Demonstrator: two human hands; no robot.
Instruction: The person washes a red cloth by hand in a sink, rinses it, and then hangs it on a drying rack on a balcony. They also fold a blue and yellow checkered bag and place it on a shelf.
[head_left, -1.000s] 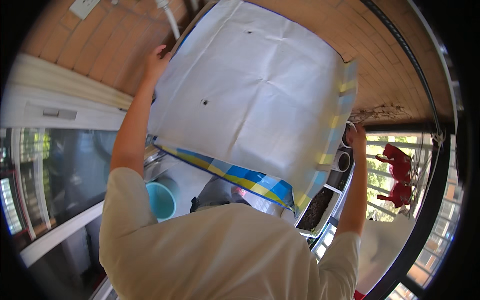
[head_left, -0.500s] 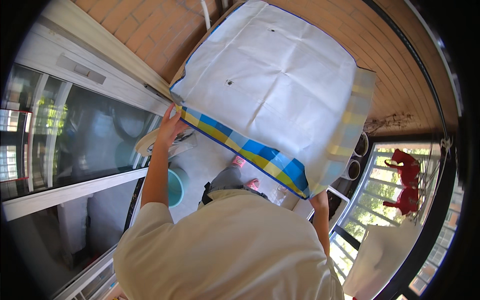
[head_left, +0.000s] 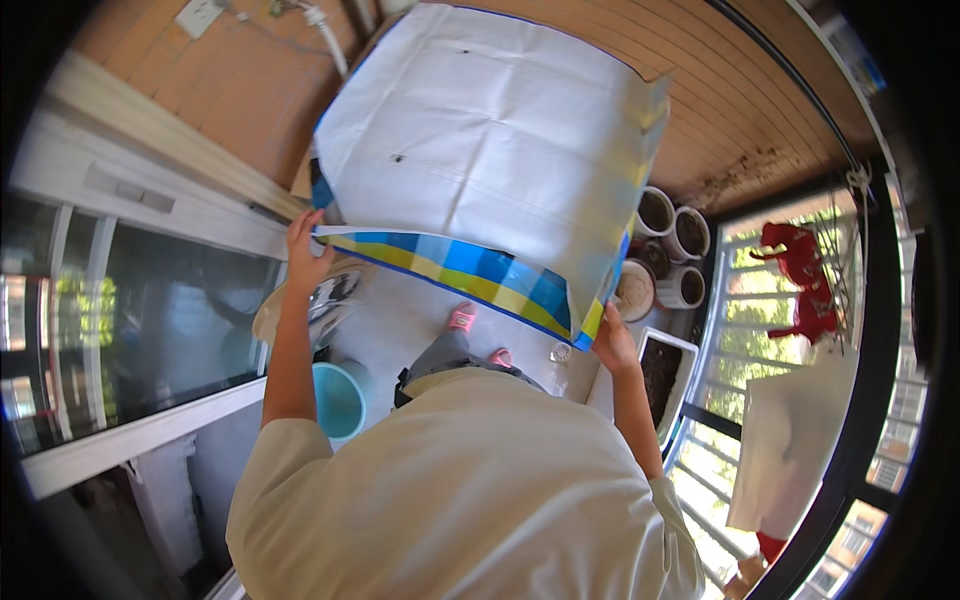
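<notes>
A large plastic sheet, white on its broad face with a blue, yellow and white checked border, spreads out in front of me. Creases cross its middle, and two small dark holes show in the white part. At its near left corner, my left hand is closed on the edge. My right hand grips the near right corner, where the checked border folds over. The near edge is held up above the floor and sags slightly between my hands. What lies under the sheet is mostly hidden.
On the right, several white plant pots and a long soil-filled planter line the barred window. A light blue bucket stands on the floor at left, beside a sliding glass door. Red cloth items hang at the window.
My right hand has lifted and moved away from my body with its corner. The sheet's right side has drawn inward, uncovering more plant pots. The view has shifted as well.
</notes>
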